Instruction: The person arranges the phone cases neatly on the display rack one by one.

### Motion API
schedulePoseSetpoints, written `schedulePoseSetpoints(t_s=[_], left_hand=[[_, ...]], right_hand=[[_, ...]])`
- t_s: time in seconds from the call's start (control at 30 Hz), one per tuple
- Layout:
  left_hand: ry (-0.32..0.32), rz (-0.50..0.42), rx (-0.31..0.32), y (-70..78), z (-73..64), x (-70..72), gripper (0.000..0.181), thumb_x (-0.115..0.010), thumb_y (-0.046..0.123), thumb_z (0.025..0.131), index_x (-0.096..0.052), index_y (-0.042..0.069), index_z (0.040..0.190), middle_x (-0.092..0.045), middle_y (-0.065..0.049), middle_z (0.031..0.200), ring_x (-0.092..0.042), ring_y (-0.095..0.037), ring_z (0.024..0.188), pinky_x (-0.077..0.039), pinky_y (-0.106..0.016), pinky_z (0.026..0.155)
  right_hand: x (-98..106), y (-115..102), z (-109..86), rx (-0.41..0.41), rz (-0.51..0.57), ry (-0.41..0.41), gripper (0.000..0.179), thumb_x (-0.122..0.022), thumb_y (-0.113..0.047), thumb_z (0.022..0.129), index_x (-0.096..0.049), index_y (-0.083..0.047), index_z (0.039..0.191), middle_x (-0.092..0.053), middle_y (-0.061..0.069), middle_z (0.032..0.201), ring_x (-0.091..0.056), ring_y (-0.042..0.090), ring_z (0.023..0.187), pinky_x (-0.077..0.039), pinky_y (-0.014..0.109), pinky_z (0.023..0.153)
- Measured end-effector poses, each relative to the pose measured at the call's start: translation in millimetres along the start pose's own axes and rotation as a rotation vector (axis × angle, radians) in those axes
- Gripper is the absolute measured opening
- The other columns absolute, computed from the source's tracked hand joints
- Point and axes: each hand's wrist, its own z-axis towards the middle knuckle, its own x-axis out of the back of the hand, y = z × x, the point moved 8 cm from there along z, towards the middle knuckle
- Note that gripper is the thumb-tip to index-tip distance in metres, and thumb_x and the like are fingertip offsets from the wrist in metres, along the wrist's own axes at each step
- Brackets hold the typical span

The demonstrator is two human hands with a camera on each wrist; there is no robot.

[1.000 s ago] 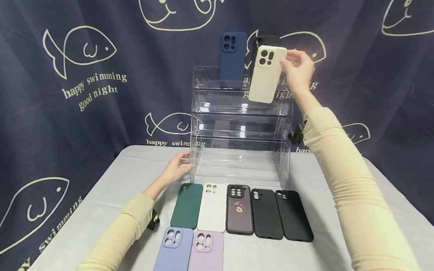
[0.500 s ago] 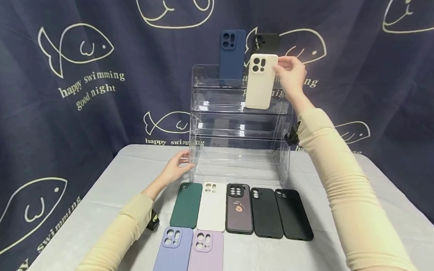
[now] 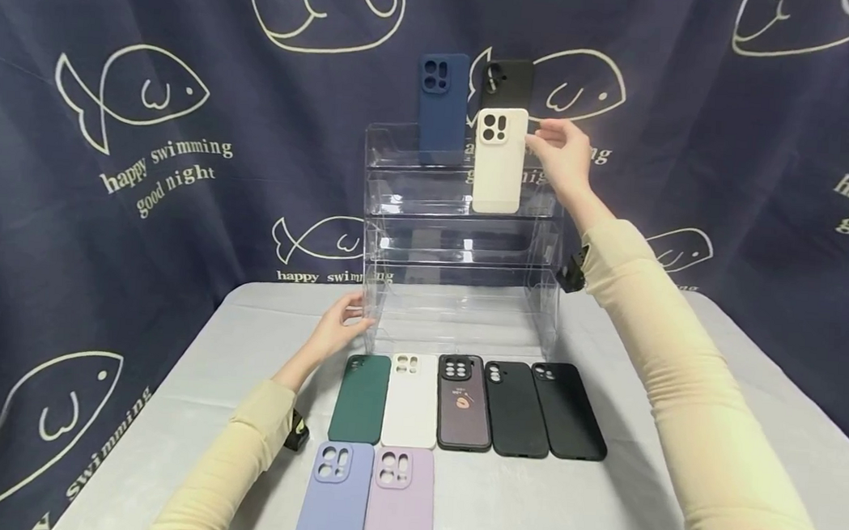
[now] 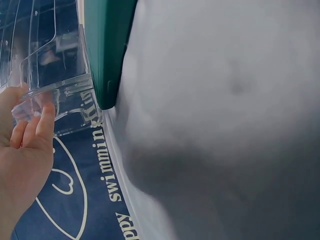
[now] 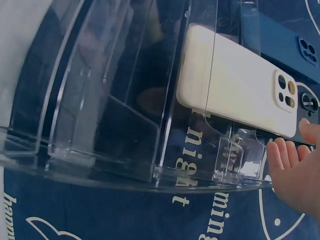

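Closest to you, on the pale surface, two phone cases lie flat: a light blue case on the left and a lilac case just beside it. A bit farther is a row of five more. From left to right, you have a green case, a white case, a dark patterned case, a plain black case and a tilted black case. So seven cases are not on the clear rack yet.

Past that row, your left hand holds the rack's left side, its thumb and fingers narrow around the clear edge.

Higher up, the cream case leans on the second shelf from the top, behind its clear lip. Your right hand is at its right edge, fingers loose and apart, not wrapped around it. You can't tell if a fingertip touches it.

Farthest, on the top shelf, a dark blue case stands on the left, and a far black case stands behind the cream one. That makes three up and seven down, so it looks like less than half is done.
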Motion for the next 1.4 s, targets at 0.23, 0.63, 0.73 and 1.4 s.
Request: schedulePoseSetpoints(t_s=[0.23, 0.63, 0.73, 1.4], left_hand=[[-0.014, -0.003, 0.007, 13.2, -4.9, 1.5, 0.055, -0.062, 0.004, 0.089, -0.036, -0.009, 0.136, -0.044, -0.031, 0.129, -0.046, -0.046, 0.122, -0.04, -0.053, 0.105], [-0.011, 0.037, 0.03, -14.4, 5.1, -1.7, 0.059, -0.062, 0.009, 0.089, -0.034, -0.004, 0.139, -0.044, -0.027, 0.134, -0.048, -0.041, 0.123, -0.044, -0.047, 0.104], [-0.01, 0.038, 0.021, -13.2, 6.2, -1.7, 0.059, -0.062, 0.009, 0.089, -0.034, -0.004, 0.139, -0.044, -0.027, 0.134, -0.048, -0.042, 0.122, -0.045, -0.047, 0.102], [-0.018, 0.033, 0.032, -7.7, 4.3, -0.6, 0.062, -0.06, 0.009, 0.091, -0.029, -0.007, 0.142, -0.04, -0.03, 0.137, -0.045, -0.044, 0.125, -0.042, -0.049, 0.105]], right_hand=[[6, -4, -15.6, 0.025, -0.012, -0.037, 0.042, -0.067, -0.024, 0.086, -0.059, -0.004, 0.123, -0.065, 0.011, 0.118, -0.06, 0.017, 0.106, -0.05, 0.024, 0.094], [13, -9, -48.8, 0.095, 0.007, -0.127, 0.045, -0.067, -0.027, 0.087, -0.058, -0.004, 0.125, -0.063, 0.015, 0.121, -0.061, 0.015, 0.107, -0.049, 0.025, 0.097], [13, -12, -58.6, 0.098, 0.006, -0.164, 0.046, -0.067, -0.029, 0.087, -0.058, -0.005, 0.126, -0.064, 0.014, 0.12, -0.062, 0.016, 0.108, -0.05, 0.026, 0.096], [8, -22, -130.7, 0.14, -0.086, -0.39, 0.047, -0.065, -0.037, 0.088, -0.057, -0.014, 0.128, -0.064, 0.009, 0.121, -0.063, 0.017, 0.108, -0.049, 0.037, 0.097]])
